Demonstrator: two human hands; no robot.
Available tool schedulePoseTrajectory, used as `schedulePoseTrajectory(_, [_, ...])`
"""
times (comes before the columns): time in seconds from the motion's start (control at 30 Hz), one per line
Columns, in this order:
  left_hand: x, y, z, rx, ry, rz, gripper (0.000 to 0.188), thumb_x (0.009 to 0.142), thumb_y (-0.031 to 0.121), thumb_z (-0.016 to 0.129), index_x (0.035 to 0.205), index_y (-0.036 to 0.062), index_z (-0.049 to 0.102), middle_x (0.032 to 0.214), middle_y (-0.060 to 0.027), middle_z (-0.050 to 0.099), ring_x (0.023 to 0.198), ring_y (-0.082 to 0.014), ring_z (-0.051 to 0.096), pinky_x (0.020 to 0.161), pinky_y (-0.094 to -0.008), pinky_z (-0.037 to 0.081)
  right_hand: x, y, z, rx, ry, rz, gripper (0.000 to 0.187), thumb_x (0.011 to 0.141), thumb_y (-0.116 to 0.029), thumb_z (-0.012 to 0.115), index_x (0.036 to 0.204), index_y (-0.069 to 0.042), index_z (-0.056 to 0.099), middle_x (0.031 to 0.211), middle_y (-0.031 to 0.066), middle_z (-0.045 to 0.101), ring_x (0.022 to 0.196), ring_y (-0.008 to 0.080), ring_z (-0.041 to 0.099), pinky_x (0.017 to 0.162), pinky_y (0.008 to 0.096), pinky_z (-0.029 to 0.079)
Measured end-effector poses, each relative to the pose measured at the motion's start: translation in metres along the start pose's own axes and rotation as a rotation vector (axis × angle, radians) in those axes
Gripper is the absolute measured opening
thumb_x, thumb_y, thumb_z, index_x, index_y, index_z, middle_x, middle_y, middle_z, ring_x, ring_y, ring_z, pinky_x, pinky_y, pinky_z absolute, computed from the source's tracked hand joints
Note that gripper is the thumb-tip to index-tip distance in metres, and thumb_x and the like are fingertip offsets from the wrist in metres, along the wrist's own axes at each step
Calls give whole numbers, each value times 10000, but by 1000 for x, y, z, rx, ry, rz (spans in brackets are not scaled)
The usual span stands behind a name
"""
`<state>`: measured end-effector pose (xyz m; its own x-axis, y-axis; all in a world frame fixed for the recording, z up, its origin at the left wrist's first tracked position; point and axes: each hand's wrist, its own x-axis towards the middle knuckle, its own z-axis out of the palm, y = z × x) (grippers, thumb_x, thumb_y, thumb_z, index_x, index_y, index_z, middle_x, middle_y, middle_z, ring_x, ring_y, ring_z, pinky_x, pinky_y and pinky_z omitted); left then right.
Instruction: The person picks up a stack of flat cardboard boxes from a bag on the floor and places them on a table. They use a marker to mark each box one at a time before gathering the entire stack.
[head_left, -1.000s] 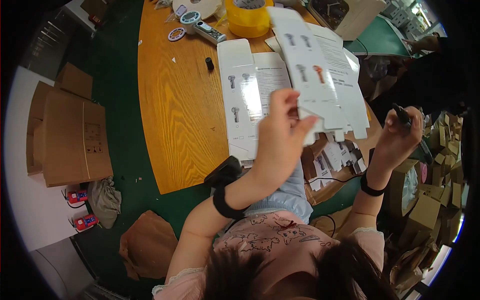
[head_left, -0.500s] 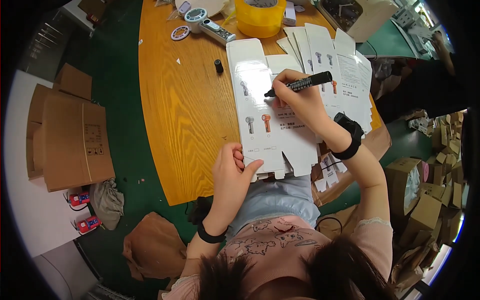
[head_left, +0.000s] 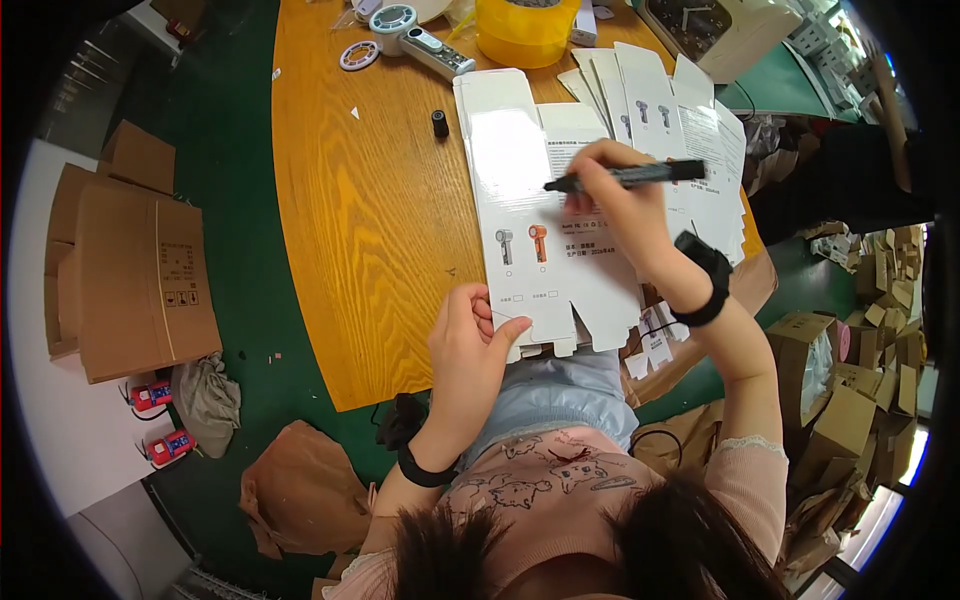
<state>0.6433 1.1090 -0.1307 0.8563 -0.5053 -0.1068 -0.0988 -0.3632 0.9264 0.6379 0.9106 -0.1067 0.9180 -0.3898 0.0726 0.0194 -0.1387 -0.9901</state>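
One black marker [head_left: 645, 174] | right hand [head_left: 618, 200]: fingers pinching it, tip over flat white carton [head_left: 512, 185] (contact: can't tell) | left hand [head_left: 468, 340]: fingers pinching carton's near-left corner, thumb on top | carton at desk [head_left: 370, 250] edge, cap [head_left: 440, 124] left of it

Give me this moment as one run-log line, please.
left hand: holding flat carton at near-left corner | right hand: holding uncapped black marker over carton | black cap: on wooden table

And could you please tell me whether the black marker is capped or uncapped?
Uncapped: the black marker in the right hand shows a bare narrow tip, and a black cap stands on the wooden table.
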Motion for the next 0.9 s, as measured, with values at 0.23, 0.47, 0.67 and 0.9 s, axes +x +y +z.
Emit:
schedulePoseTrajectory(0.23, [-1, -1, 2, -9, -2, -11, 343, 684, 59, 693, 925, -20, 463, 710, -47, 481, 578, -112, 459, 521, -229, 417, -48, -13, 12, -166, -194, 13, 135, 757, -104, 563, 743, 30, 558, 610, 49, 571, 545, 86, 552, 499, 203, 424])
schedulePoseTrajectory(0.47, [2, -1, 8, -89, 42, -3, 329, 654, 13, 700, 912, 2, 496, 706, -1, 504, 584, -52, 433, 530, -180, 390, -54, 1, 18, -307, -192, -80, 107, 715, -96, 586, 734, 9, 577, 600, 80, 579, 524, 126, 572, 507, 238, 439])
schedulePoseTrajectory(0.67, [0, -9, 9, -139, 47, -77, 364, 663, -1, 682, 968, 3, 483, 734, 13, 450, 643, -68, 444, 558, -200, 390, -53, 17, 17, -315, -215, -291, 98, 728, -109, 578, 720, -11, 571, 573, 97, 567, 501, 176, 581, 482, 264, 449])
schedulePoseTrajectory(0.9, [-4, 22, 6, -529, 14, 49, 372, 730, -35, 608, 1062, -32, 441, 908, -64, 490, 801, -118, 501, 738, -224, 423, -92, -39, -47, 352, 411, -240, 173, 806, -129, 493, 725, 21, 521, 592, 79, 567, 497, 118, 556, 444, 216, 425])
